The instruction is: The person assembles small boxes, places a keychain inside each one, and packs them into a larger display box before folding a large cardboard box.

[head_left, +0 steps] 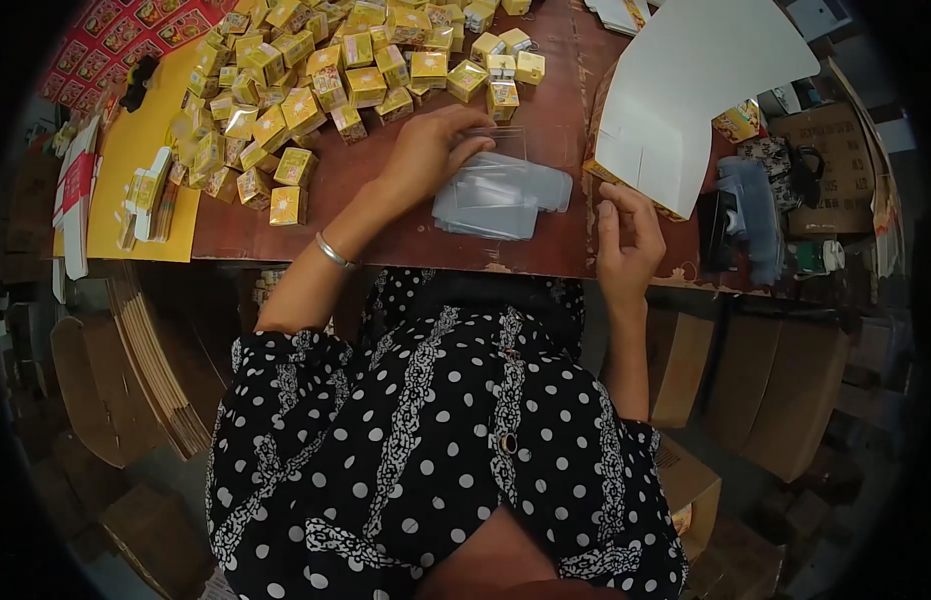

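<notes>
My left hand [430,150], with a silver bangle on its wrist, pinches the edge of a thin clear plastic sleeve [511,142]. Just under it, a loose stack of flat clear plastic sleeves [485,212] lies near the table's front edge. My right hand [630,240] is raised to the right of the stack, its fingers loosely curled and thumb a little apart, with nothing visible in them. Its fingertips are close to the lower corner of a carton with white inner walls [650,145]. Beyond my left hand, many small yellow printed boxes [365,85] are heaped on the table.
The reddish-brown table [385,225] has a worn front edge. At left are a yellow sheet [170,100], a bundle of small flat pieces [145,200] and red printed sheets [115,45]. Dark items and plastic [750,215] sit at right. Cardboard cartons [775,395] stand below.
</notes>
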Motion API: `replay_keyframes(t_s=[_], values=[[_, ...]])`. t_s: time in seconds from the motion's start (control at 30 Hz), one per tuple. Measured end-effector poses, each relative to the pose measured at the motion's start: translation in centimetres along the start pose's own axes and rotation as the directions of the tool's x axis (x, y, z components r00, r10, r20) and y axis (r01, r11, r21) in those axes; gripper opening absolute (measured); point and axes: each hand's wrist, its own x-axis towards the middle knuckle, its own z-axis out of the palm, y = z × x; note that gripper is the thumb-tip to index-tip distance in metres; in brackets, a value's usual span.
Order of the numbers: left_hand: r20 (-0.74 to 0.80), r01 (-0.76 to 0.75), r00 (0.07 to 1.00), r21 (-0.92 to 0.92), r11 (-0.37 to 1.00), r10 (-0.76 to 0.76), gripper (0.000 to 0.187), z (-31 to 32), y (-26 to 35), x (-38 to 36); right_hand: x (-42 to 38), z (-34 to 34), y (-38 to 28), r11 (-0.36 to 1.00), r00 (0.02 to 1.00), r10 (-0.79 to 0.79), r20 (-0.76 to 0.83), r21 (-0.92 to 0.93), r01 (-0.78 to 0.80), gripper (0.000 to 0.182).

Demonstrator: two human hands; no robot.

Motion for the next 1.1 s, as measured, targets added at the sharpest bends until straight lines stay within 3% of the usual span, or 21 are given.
replay_keyframes(t_s=[0.03,0.1,0.17,0.33,0.37,0.4,0.47,0.5,0.53,0.57,0.67,0.7,0.83,0.87,0.9,0.93,0.97,1.0,1.03,1.07,1.1], values=[[-0.108,-0.016,0.994,-0.043,0.999,0.011,0.021,-0.1,0.5,-0.5,0.1,0.5,-1.0,1.000,1.000,0.001,-0.004,-0.001,-0.001,0.020],[-0.134,-0.022,0.991,-0.107,0.994,0.007,0.017,-0.4,2.6,-1.5,0.7,1.1,-3.8,0.869,0.967,0.231,0.112,0.422,-0.256,0.025],[-0.160,-0.030,0.987,-0.171,0.985,0.002,0.014,-0.9,5.0,-2.5,1.1,1.9,-5.5,0.871,0.964,0.216,0.154,0.416,-0.262,0.027],[-0.273,-0.224,0.934,0.047,0.973,0.229,0.015,-1.4,7.1,-4.3,1.9,1.1,-7.0,0.814,0.911,0.235,0.339,0.443,-0.374,0.032],[-0.271,-0.219,0.936,0.044,0.975,0.223,0.015,-1.7,7.4,-4.6,2.3,0.1,-7.0,0.763,0.791,0.232,0.567,0.398,-0.509,0.035],[-0.221,-0.244,0.938,0.123,0.962,0.266,0.021,-2.0,7.7,-4.9,2.5,-0.5,-7.1,0.710,0.619,0.208,0.758,0.318,-0.628,0.039],[-0.163,-0.267,0.940,0.191,0.945,0.299,0.027,-2.4,7.9,-5.3,2.7,-0.8,-7.7,0.643,0.561,0.189,0.806,0.330,-0.691,0.042],[-0.095,-0.313,0.932,0.276,0.909,0.350,0.040,-2.4,7.8,-5.3,2.7,-0.8,-7.7,0.580,0.510,0.156,0.846,0.340,-0.740,0.047],[-0.024,-0.362,0.918,0.357,0.861,0.395,0.053,-2.5,7.7,-5.2,2.7,-0.9,-7.6,0.582,0.510,0.159,0.846,0.337,-0.740,0.047],[-0.027,-0.361,0.918,0.356,0.862,0.395,0.053,-2.3,8.2,-5.4,2.7,-0.8,-7.4,0.549,0.525,0.127,0.841,0.381,-0.744,0.050],[0.113,-0.276,0.960,0.519,0.809,0.255,0.084,-2.1,9.9,-6.9,2.3,-0.5,-6.8,0.510,0.518,0.082,0.851,0.411,-0.755,0.054],[0.113,-0.274,0.961,0.523,0.807,0.253,0.084,-1.8,9.5,-7.3,2.2,-0.4,-6.7,0.507,0.501,0.071,0.863,0.401,-0.763,0.055],[0.091,-0.134,0.989,0.293,0.947,0.112,0.074,-0.8,8.1,-8.9,3.0,-0.7,-7.5,0.506,0.495,0.083,0.865,0.391,-0.769,0.047],[0.098,-0.048,0.995,0.172,0.984,0.031,0.067,-0.9,8.1,-9.2,3.4,-1.3,-7.8,0.597,0.573,0.143,0.807,0.391,-0.700,0.039],[0.092,-0.048,0.995,0.175,0.983,0.032,0.067,-1.1,8.2,-9.4,3.9,-1.8,-7.7,0.683,0.648,0.187,0.738,0.376,-0.626,0.033],[0.103,0.168,0.983,-0.127,0.978,-0.155,0.060,-1.4,8.3,-9.5,4.5,-2.0,-7.4,0.676,0.787,0.229,0.573,0.488,-0.552,0.021],[0.166,0.359,0.933,-0.411,0.838,-0.319,0.052,-1.6,8.4,-9.4,5.4,-2.3,-6.4,0.682,0.790,0.216,0.574,0.490,-0.543,0.021],[0.152,0.349,0.937,-0.412,0.842,-0.314,0.052,-1.6,8.2,-9.5,6.7,-2.2,-4.8,0.759,0.868,0.245,0.432,0.471,-0.449,0.020],[0.151,0.378,0.921,-0.578,0.723,-0.360,0.050,-1.4,7.8,-9.7,7.9,-1.7,-3.4,0.828,0.926,0.256,0.278,0.431,-0.359,0.018],[0.165,0.389,0.900,-0.721,0.574,-0.403,0.048,-1.2,7.5,-10.0,8.9,-0.4,-2.5,0.874,0.930,0.269,0.250,0.342,-0.344,0.022],[0.159,0.383,0.902,-0.723,0.575,-0.401,0.048,-1.1,7.3,-10.2,10.0,1.2,-1.7,0.877,0.931,0.263,0.251,0.341,-0.340,0.022]])
